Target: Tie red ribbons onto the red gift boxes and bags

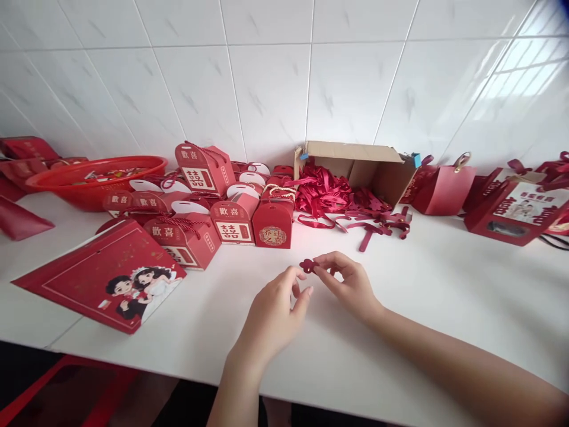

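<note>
Above the white table, my right hand point(351, 284) pinches a small dark red strap piece point(307, 266) between thumb and fingertips. The piece has rounded lobes and a hole, and its far end points towards my left hand point(278, 308). That hand is beside it with thumb and curled fingers apart, seemingly holding nothing. Beyond my hands lie similar dark red straps point(367, 234), loose in front of a tipped cardboard box point(371, 153). Shiny red ribbons point(322, 190) spill out of the box in a tangled heap.
Several red gift boxes point(272, 228) are stacked at centre left. A flat red bag point(84, 261) with a wedding couple lies at the left, before a red basin point(80, 196). Finished red bags point(511, 210) stand at the right. A tiled wall point(267, 89) closes the back.
</note>
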{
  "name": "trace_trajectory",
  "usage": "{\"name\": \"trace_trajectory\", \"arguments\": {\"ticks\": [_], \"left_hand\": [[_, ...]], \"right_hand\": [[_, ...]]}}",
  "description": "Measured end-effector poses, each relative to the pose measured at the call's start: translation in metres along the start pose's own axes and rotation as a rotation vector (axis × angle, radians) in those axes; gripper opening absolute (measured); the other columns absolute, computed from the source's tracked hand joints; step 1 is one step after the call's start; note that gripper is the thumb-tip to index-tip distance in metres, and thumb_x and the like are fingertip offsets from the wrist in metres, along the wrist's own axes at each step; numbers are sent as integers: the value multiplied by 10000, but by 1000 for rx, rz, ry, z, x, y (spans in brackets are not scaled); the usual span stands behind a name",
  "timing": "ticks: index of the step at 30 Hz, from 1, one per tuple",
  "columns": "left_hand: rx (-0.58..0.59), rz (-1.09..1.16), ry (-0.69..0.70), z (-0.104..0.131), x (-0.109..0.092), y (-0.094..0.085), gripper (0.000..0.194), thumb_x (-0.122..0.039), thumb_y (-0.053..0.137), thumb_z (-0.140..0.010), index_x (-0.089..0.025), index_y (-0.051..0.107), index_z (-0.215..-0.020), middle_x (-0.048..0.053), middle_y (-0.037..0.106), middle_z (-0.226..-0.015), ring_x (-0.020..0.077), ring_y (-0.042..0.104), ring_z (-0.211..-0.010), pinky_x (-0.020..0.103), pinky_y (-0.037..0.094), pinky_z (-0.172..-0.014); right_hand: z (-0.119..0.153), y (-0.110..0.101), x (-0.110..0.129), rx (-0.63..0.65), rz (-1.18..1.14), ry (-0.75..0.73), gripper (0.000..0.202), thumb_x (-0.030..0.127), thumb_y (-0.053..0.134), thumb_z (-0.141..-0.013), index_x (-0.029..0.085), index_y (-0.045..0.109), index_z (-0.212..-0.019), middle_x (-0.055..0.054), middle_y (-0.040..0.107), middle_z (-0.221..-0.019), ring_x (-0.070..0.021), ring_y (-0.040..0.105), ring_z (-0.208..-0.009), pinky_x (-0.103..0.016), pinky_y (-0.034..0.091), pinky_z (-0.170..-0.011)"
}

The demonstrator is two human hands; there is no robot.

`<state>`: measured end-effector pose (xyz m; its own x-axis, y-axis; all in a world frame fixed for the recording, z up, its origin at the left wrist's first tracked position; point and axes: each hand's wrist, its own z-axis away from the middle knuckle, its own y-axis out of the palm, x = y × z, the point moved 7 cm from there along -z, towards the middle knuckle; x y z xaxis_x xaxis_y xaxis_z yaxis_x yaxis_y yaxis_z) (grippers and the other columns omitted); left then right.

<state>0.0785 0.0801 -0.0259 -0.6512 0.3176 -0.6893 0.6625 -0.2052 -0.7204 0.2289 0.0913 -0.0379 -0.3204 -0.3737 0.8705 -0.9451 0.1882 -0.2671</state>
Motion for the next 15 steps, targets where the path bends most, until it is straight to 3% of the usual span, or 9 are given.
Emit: {"name": "trace_trajectory", "arguments": {"ticks": [5, 9, 12, 15], "left_hand": [[4, 57, -1, -1, -5, 2, 219, -396, 362, -952, -248, 503, -1027, 13, 614, -820, 196, 596, -738, 282, 431, -643], [-22, 108, 28, -3, -8, 0, 237, -395, 338, -972, -231, 503, -927, 12, 610, -862, 184, 575, -773, 290, 428, -700], [-42, 145, 49, -3, -8, -3, 230, -377, 369, -972, -219, 516, -890, 2, 607, -856, 166, 553, -761, 280, 418, -707], [-24, 231, 102, -1, -11, -7, 220, -344, 406, -970, -212, 537, -852, -15, 594, -823, 141, 544, -764, 254, 411, -727]], "right_hand": [[8, 6, 13, 31, -76, -135, 72, 233, 588, -868, 199, 649, -888, -63, 672, -995, -159, 645, -857, -296, 511, -701], [13, 8, 19, 70, -88, -191, 91, 191, 576, -880, 211, 645, -935, -39, 698, -909, -157, 644, -843, -300, 494, -708], [12, 8, 19, 125, -162, -158, 100, 207, 598, -880, 219, 654, -961, -36, 698, -925, -154, 634, -865, -307, 478, -768], [8, 10, 10, 254, -380, 3, 117, 279, 571, -913, 223, 674, -902, -24, 684, -866, -137, 617, -825, -290, 468, -756]]}}
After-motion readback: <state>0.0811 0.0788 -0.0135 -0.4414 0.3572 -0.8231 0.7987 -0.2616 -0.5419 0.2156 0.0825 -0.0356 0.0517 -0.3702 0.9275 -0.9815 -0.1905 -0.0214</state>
